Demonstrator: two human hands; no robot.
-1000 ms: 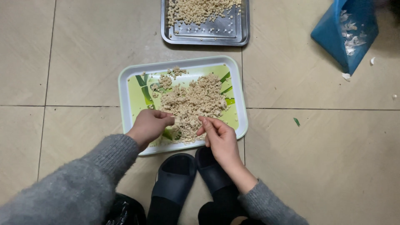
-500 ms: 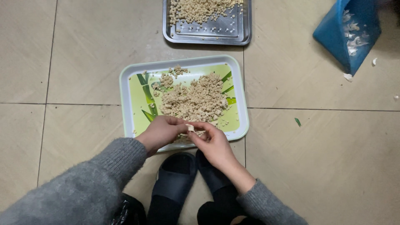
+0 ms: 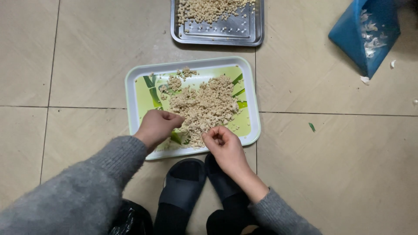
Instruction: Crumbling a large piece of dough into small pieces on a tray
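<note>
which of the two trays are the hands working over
The green plastic tray with the leaf pattern, right in front of the person: left hand and right hand reach into its pile. The metal tray lies farther off, untouched.

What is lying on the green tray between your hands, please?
The green tray holds a heap of small beige pieces, with a few strays near its far edge. The left hand and right hand cover its near part.
</note>
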